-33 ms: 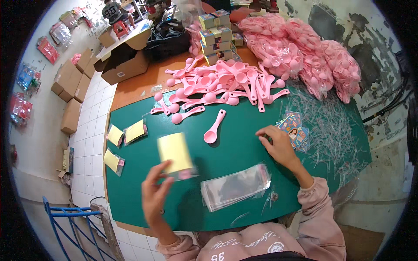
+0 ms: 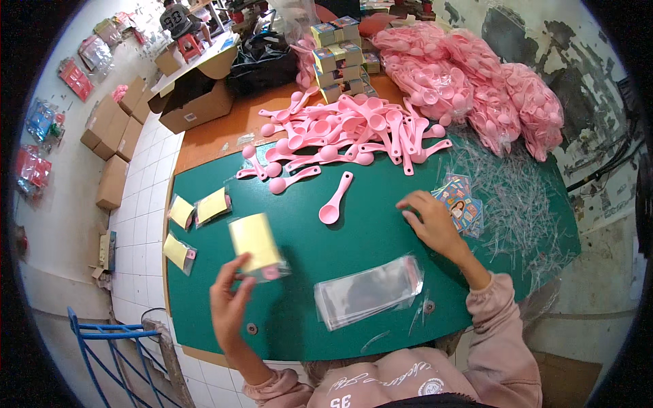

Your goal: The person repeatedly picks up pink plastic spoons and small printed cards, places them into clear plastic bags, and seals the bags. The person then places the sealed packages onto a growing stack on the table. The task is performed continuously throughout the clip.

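Observation:
My left hand (image 2: 232,294) pinches a small clear packet (image 2: 255,239) by its lower edge, above the table's left part. A yellow card fills the packet, and a bit of pink shows at its lower corner. My right hand (image 2: 430,221) hovers with loosely curled fingers apart, holding nothing, beside a small pile of printed cards (image 2: 460,209). Between the hands a single pink measuring spoon (image 2: 336,198) lies on the green table top (image 2: 381,234). Nearer to me rests a stack of clear plastic bags (image 2: 369,292).
Three similar yellow-card packets (image 2: 213,206) lie at the left edge. A heap of pink spoons (image 2: 340,129) covers the table's far part, with bagged spoons (image 2: 469,81) behind right. Clear plastic strips (image 2: 517,197) litter the right side. A cardboard box (image 2: 197,109) stands far left; a person (image 2: 182,24) sits beyond.
My left hand has moved left with the packet. My right hand has shifted slightly left and up; the spoons and bags on the table stay put.

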The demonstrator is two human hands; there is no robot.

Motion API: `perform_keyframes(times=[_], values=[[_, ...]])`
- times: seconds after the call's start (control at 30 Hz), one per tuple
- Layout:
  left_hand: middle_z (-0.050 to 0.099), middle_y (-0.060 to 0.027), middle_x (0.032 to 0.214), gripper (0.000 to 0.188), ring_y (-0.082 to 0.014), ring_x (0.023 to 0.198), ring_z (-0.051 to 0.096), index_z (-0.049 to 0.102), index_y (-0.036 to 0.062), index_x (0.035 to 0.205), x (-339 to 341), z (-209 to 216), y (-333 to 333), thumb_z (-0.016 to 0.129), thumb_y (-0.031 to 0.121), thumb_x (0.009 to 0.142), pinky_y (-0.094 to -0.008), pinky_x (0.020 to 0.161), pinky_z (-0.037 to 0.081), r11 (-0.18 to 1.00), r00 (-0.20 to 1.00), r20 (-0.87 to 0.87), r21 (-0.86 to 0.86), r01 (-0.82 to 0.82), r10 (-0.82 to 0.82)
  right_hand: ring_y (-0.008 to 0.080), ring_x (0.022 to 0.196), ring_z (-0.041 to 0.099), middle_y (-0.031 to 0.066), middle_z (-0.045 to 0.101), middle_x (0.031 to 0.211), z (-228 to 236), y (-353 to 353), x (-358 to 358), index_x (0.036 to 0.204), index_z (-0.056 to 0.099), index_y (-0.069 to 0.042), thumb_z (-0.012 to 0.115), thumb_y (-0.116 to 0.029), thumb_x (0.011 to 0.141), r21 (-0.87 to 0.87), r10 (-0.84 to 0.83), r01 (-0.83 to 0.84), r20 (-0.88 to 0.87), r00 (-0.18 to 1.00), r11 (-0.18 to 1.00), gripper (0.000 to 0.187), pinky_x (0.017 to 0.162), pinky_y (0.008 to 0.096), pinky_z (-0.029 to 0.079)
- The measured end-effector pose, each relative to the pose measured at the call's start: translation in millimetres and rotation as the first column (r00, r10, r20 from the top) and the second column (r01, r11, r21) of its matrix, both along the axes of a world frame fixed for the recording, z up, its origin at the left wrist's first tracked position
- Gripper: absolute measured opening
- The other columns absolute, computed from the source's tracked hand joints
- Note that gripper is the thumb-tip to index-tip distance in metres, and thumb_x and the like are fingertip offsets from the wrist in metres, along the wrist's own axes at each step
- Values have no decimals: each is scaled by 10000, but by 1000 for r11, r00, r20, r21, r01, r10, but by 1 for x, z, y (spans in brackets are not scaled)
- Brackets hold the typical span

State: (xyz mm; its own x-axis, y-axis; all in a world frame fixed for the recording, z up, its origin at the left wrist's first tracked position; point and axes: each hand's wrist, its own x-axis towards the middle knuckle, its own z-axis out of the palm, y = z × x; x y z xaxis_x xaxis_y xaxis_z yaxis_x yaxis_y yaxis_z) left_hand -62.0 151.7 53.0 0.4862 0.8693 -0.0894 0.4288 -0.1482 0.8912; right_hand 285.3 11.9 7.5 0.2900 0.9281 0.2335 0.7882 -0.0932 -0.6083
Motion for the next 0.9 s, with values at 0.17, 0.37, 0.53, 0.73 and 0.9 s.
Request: perform_keyframes(times=[0.17,0.37,0.53,0.73,0.9], values=[[548,-139,1104,336,-292,870,559,556,10,1105,-26,-30,35,601,136,797,-344,743,467,800,824,-448,599,-11,347,276,1056,480,101,533,1091,-19,69,4,1021,570,-69,489,25,735,175,262,-298,205,943,938,312,851,375,418],[573,-141,968,198,-306,900,555,592,24,900,118,-16,-37,614,172,770,-368,762,462,782,886,-152,423,458,-437,269,1009,500,83,540,1075,-33,88,13,1032,587,-97,521,-66,794,42,246,-283,383,890,958,249,875,391,385],[583,-113,805,176,-256,761,594,587,43,844,158,-41,-78,670,92,697,-335,675,479,645,817,-304,504,574,-490,268,877,518,91,555,922,-17,45,13,951,618,-72,563,-69,753,44,192,-205,208,959,978,206,726,346,430],[607,-94,754,160,-189,670,612,572,21,839,160,-55,-55,656,58,709,-295,609,482,734,740,0,124,667,-673,117,629,496,47,560,805,28,-25,18,968,600,-30,574,-90,817,105,18,41,-508,861,994,164,535,232,381],[647,-88,801,131,-150,704,636,580,22,845,159,-38,-49,646,50,734,-272,622,491,772,772,-25,-51,634,-635,39,582,446,-16,543,723,29,-35,21,912,614,-29,553,-92,844,124,-2,131,-717,697,984,111,506,173,342]])
